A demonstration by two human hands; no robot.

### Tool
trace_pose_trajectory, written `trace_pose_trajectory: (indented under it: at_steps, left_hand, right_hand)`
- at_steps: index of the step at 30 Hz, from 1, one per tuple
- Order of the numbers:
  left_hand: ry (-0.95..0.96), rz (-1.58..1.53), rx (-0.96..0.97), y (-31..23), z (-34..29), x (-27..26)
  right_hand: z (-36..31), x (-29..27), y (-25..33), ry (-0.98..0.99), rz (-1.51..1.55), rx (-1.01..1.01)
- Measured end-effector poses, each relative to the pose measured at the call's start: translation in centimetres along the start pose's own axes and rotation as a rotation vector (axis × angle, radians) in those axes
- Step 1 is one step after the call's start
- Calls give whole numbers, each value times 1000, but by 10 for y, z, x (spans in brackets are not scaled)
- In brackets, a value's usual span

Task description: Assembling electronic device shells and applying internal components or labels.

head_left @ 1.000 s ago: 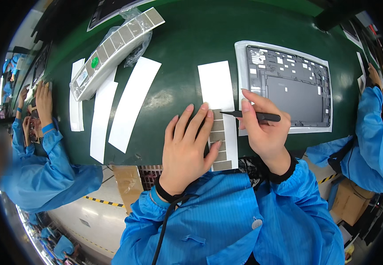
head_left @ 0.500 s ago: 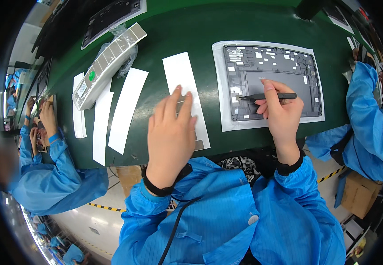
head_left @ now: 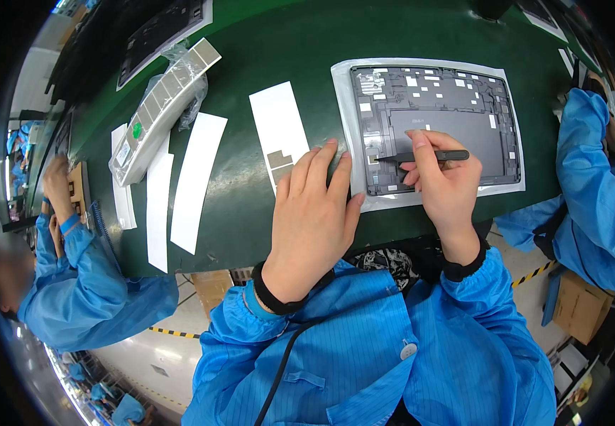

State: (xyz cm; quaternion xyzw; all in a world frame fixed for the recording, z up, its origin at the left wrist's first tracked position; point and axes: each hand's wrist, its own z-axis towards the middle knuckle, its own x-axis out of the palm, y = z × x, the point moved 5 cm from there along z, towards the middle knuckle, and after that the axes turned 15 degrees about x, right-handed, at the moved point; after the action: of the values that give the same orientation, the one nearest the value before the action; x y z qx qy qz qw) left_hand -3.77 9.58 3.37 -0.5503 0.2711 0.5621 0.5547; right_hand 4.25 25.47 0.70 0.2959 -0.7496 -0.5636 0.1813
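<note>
A dark grey tablet-like housing (head_left: 456, 129), dotted with small white patches, lies on a white backing sheet (head_left: 345, 92). My right hand (head_left: 449, 177) pinches black tweezers (head_left: 431, 155), their tip touching or just above a small pale patch (head_left: 372, 160) near the housing's left edge. My left hand (head_left: 312, 216) has its fingers stretched out, palm down, between the housing and a white liner strip (head_left: 279, 110). Grey-brown adhesive pieces (head_left: 279, 160) show on that strip; its lower end is hidden under the hand. Nothing can be seen in the left hand.
To the left lie white strips (head_left: 199, 181) and a plastic-wrapped stack of sticker strips (head_left: 144, 128) with a green dot. Another dark panel (head_left: 162, 35) is at the far left of the green table (head_left: 250, 50). Co-workers in blue sit at both sides.
My left hand has shifted right from the liner strip toward the housing, uncovering the strip's grey-brown pieces. My right hand stays nearly in place with the tweezers. The whole view has shifted slightly.
</note>
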Motion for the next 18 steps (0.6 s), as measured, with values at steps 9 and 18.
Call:
trace_pose_trajectory:
  at_steps: [9,18]
  left_hand:
    - [-47,-28,29,-9,8,5]
    - [-44,-21,30,-6,8,8]
  right_hand:
    - [1,-1,-2,7,9,-1]
    - [1,0,-4,21,35,-9]
